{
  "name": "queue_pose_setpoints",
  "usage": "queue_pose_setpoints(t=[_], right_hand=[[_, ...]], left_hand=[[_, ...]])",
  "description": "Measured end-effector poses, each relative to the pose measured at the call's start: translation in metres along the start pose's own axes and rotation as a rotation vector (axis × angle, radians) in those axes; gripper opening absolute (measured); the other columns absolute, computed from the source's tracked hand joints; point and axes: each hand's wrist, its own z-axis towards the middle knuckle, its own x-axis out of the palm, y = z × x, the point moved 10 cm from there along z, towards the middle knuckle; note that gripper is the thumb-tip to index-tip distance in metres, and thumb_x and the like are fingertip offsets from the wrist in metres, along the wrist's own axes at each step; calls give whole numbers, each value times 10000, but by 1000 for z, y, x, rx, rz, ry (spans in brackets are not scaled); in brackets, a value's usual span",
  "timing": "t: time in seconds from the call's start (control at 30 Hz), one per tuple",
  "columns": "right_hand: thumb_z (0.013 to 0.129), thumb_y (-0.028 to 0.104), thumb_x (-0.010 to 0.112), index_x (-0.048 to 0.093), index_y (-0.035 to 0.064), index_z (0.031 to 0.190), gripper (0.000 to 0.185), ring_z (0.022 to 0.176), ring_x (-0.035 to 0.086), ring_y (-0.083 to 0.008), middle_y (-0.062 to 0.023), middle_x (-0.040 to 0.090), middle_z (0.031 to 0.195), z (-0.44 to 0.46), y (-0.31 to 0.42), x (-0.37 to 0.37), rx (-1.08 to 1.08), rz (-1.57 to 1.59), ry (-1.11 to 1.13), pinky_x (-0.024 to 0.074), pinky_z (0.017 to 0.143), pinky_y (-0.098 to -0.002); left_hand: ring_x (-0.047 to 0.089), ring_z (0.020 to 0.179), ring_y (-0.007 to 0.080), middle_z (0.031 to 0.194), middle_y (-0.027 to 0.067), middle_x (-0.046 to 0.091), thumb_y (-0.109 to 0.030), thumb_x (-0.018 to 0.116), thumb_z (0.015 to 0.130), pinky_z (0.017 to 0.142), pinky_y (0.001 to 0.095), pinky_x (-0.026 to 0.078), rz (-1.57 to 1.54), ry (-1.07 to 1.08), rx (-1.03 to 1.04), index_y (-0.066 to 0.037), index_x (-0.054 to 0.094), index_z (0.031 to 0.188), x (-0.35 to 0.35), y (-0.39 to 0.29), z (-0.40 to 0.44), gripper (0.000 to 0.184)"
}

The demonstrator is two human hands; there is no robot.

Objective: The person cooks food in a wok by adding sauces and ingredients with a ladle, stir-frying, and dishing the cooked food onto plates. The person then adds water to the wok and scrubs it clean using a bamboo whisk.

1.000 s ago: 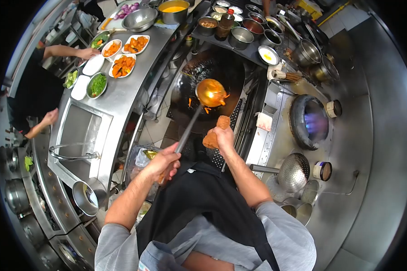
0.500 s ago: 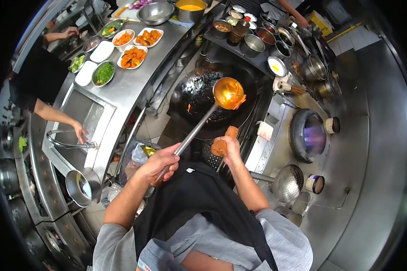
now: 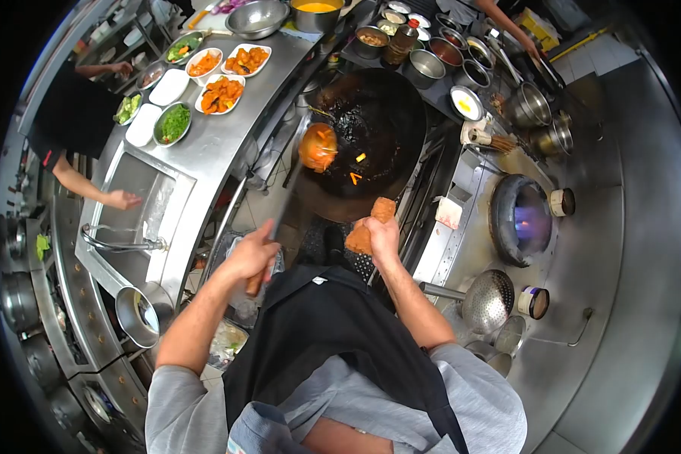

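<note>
My left hand [image 3: 251, 257] is closed round the wooden end of a long-handled ladle [image 3: 316, 148], blurred by motion. Its bowl, at the left side of the wok, holds orange pieces of food in sauce. The dark wok [image 3: 390, 125] is tilted, with a few orange and yellow scraps and some dark residue inside. My right hand [image 3: 382, 240] grips a folded orange-brown cloth [image 3: 360, 239] at the wok's near edge; whatever part of the wok lies under the cloth is hidden.
On the left steel counter [image 3: 223, 147] stand white dishes of orange food [image 3: 221, 94] and a bowl of chopped greens [image 3: 173, 124]. A lit burner [image 3: 533, 223] and a perforated strainer [image 3: 488, 301] are at right. Sauce pots [image 3: 425, 66] line the back. A co-worker's hand [image 3: 121, 200] is over the sink.
The ladle bowl has moved left and slightly down, from above the wok's right side to its left. The wok has tilted and shifted. The co-worker's hand at the sink has moved up.
</note>
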Motion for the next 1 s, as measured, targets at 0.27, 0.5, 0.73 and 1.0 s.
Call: queue_pose_setpoints(t=[0.27, 0.5, 0.73, 1.0], right_hand=[[791, 19, 588, 597, -2, 967, 177, 695, 664, -219, -100, 670, 798, 15, -32, -22, 5, -143, -104, 541, 631, -349], [796, 127, 630, 640, -23, 910, 188, 716, 677, -261, -139, 683, 809, -9, -4, 2, 230, 173, 30, 562, 676, -389], [808, 134, 626, 588, -6, 1046, 279, 828, 675, -254, -120, 661, 908, -14, 30, 16, 269, 268, 30, 561, 728, -405], [811, 139, 635, 617, -5, 975, 219, 812, 665, -246, -109, 655, 882, -6, 49, 17, 217, 229, 5, 550, 734, -398]], left_hand=[[476, 417, 111, 652, -9, 467, -160, 493, 1025, 366, 273, 413, -934, 609, -56, -230, 222, 1594, 83, -34, -18, 633], [456, 398, 116, 666, 15, 484, -112, 517, 1009, 378, 251, 409, -983, 552, 72, -172, 210, 1602, 52, -49, -59, 670], [466, 439, 105, 667, 14, 510, -17, 534, 953, 390, 246, 425, -476, -227, 293, -119, 239, 1600, -65, -65, -94, 718], [692, 773, 364, 802, 223, 667, -132, 600, 921, 777, 461, 527, 463, -867, 222, -135, 297, 1580, -151, -51, -41, 725]])
